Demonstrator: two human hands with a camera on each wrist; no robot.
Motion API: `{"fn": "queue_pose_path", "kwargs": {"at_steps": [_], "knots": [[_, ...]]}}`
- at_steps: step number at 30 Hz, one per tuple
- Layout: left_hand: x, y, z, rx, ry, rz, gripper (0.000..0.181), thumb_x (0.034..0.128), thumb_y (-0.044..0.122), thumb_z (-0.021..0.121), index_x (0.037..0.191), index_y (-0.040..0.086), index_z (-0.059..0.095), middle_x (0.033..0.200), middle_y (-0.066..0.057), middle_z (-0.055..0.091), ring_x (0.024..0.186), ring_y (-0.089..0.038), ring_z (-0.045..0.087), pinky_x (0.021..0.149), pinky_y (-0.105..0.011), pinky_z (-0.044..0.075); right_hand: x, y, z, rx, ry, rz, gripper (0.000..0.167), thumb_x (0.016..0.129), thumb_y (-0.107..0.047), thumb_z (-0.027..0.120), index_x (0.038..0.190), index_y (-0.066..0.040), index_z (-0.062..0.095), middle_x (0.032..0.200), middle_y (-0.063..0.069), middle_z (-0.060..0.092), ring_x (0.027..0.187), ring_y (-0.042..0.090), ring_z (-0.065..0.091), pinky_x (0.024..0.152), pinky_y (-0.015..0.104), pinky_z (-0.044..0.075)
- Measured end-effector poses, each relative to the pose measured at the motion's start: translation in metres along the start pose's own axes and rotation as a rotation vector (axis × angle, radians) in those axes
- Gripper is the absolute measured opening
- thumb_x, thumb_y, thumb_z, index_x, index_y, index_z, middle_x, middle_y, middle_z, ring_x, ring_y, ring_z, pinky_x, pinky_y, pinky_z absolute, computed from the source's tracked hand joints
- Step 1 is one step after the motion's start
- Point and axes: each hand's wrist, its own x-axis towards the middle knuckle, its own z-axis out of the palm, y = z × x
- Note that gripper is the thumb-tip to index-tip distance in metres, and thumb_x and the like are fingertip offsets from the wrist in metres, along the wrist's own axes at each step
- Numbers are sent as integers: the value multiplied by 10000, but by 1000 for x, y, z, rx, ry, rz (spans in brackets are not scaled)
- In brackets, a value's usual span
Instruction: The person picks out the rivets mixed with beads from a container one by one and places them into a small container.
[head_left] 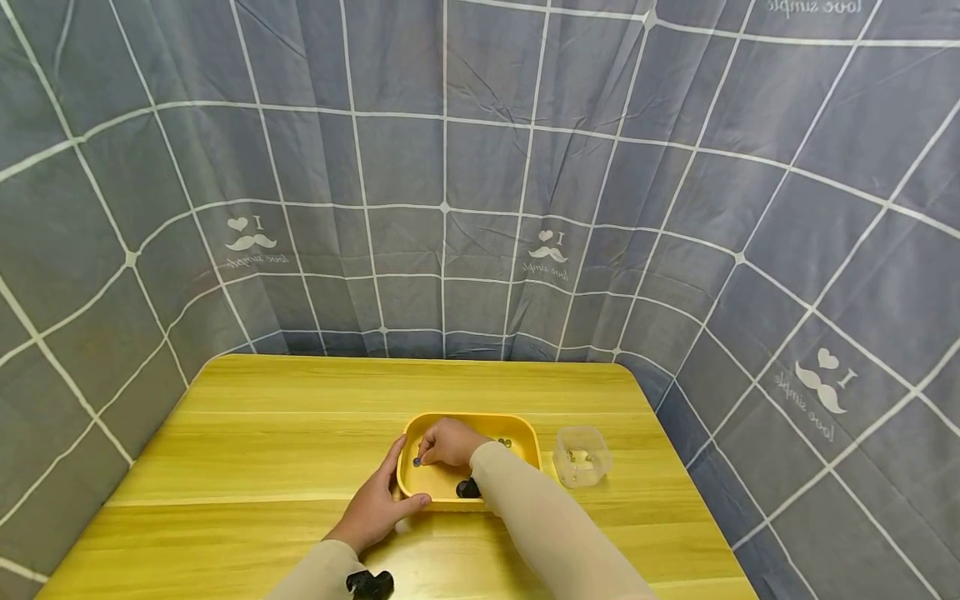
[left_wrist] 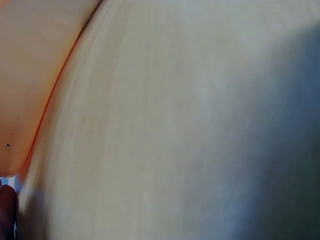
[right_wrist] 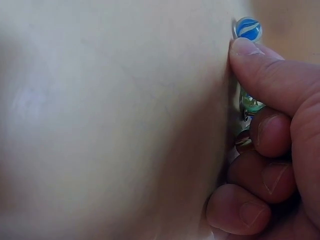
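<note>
A yellow tray [head_left: 442, 485] stands on the table. My left hand [head_left: 375, 505] rests against its near-left corner, the fingers along the left side and the thumb at the front wall. Inside the tray, my right hand [head_left: 450, 443] is curled near the left end. A blue-and-white glass marble [right_wrist: 248, 29] sits at the tip of its thumb. Beneath the thumb, a greenish glass marble [right_wrist: 251, 102] and a brownish one [right_wrist: 244, 142] show partly, held by the curled fingers. More greenish marbles [head_left: 505, 442] lie at the tray's right end.
A clear plastic container [head_left: 582, 457] with a few small things inside stands right of the tray. The wooden table [head_left: 285, 433] has a grey checked curtain [head_left: 480, 167] behind it and at both sides.
</note>
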Motion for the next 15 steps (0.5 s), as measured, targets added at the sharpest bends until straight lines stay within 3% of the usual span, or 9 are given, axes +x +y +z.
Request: {"fn": "queue_pose_path", "kwargs": {"at_steps": [8, 15], "knots": [[-10, -6, -4, -7, -9, 1, 1124, 856, 528, 851, 1705, 348, 137, 1702, -137, 366, 1490, -329, 490, 1148, -500, 472, -2, 2, 11, 65, 14, -24, 70, 931, -188, 812, 866, -203, 833, 832, -159, 737, 717, 9, 549, 704, 167, 469], [-11, -6, -13, -9, -24, 7, 1111, 863, 526, 847, 1704, 350, 143, 1703, -134, 364, 1518, -348, 451, 1196, -562, 413, -12, -8, -8, 120, 53, 4, 61, 959, -190, 785, 925, -202, 834, 901, -119, 759, 781, 55, 572, 753, 215, 487]]}}
